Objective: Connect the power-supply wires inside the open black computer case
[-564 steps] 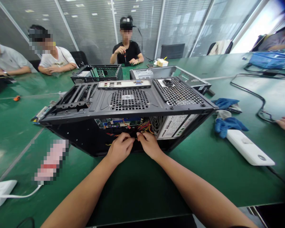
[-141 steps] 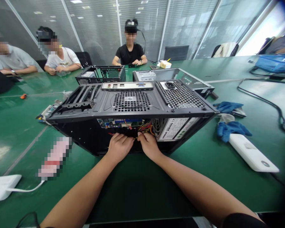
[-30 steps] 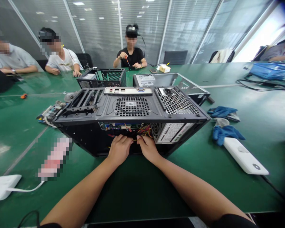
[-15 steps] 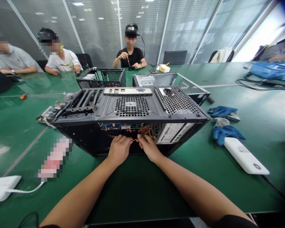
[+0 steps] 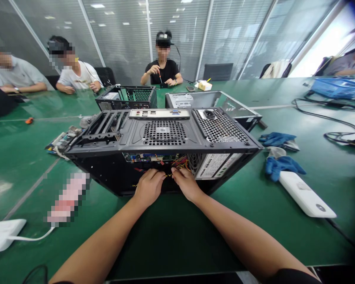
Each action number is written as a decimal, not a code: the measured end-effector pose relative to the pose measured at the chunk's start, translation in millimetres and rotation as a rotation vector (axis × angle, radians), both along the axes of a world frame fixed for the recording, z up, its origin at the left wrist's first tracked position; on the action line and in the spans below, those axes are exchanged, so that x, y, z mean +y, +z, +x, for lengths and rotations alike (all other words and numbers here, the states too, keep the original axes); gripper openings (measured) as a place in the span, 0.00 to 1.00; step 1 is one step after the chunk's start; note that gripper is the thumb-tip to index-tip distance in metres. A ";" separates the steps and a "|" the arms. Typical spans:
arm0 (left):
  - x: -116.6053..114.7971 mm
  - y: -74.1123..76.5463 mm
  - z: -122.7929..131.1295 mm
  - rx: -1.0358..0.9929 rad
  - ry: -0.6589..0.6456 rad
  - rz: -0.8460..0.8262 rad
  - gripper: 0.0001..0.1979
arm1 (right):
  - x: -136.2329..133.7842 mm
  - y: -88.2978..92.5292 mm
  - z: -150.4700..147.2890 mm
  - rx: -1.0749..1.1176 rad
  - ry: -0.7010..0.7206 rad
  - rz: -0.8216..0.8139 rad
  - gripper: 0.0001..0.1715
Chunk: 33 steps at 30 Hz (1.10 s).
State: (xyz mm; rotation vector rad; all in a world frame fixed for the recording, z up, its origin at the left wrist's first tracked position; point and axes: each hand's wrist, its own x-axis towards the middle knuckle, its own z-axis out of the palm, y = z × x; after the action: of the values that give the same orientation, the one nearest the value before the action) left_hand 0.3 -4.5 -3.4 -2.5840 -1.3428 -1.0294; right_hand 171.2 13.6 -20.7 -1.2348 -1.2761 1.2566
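A black computer case point(image 5: 124, 136) stands on the green table with its rear panel facing up and its open side towards me. Both hands reach into that side. My left hand point(image 5: 149, 185) pinches a thin yellow-and-black cable point(image 5: 169, 175), and my right hand point(image 5: 185, 182) pinches the same cable a short way to the right. Bundled coloured wires point(image 5: 182, 162) come from the power supply point(image 5: 215, 165) just above my right hand. Behind my hands a strip of the motherboard point(image 5: 150, 157) shows; the rest of the inside is dark.
Two more open cases point(image 5: 127, 96) stand behind this one. Loose circuit boards point(image 5: 63, 140) lie at its left. Blue gloves point(image 5: 284, 165) and a white power bank point(image 5: 307, 195) lie on the right, near a black cord point(image 5: 340, 122). Co-workers sit across the table.
My hands hold nearly the same place on the cable, and more of its yellow length shows left of my left hand. At the far right, a black cord has come further into view on the table.
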 end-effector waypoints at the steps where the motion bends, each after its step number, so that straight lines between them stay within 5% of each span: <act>1: -0.5 -0.3 0.4 -0.003 0.002 -0.002 0.10 | 0.3 -0.8 0.5 -0.024 -0.007 0.010 0.26; 16: -0.2 3.6 4.2 0.106 0.096 0.203 0.08 | -4.3 12.2 -0.8 -0.175 -0.057 0.062 0.24; 33: 3.6 9.6 9.4 0.221 0.098 0.171 0.12 | -3.8 11.2 -1.1 -0.218 -0.069 0.087 0.23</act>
State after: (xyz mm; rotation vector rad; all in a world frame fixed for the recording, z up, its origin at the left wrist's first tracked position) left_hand 9.7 -0.9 6.2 -2.3987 -1.2540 -0.7804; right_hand 170.2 9.9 -9.5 -1.3690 -1.4155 1.0285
